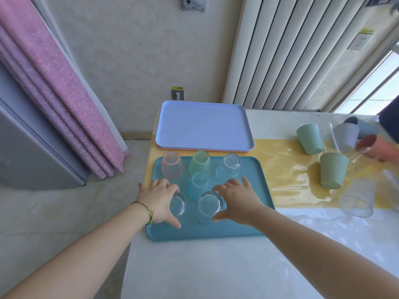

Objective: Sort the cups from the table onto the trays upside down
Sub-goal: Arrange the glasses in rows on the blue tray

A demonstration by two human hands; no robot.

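Observation:
A teal tray (250, 190) lies at the table's near left and carries several upside-down cups: pink (171, 167), green (199, 166), clear (228, 167) and blue (197, 186). My left hand (158, 201) grips a clear cup (178, 205) standing upside down at the tray's front left. My right hand (237, 201) curves thumb and forefinger round a second clear cup (209, 206), also upside down beside it. An empty lavender tray (203, 126) sits behind the teal one.
More cups stand or lie on the yellow runner at the right: a smooth green cup (309, 139), a ribbed green one (332, 172), a grey one (346, 134), a coral one (372, 145) and a clear one (357, 197). A radiator and the wall stand behind. The table's left edge drops to the floor.

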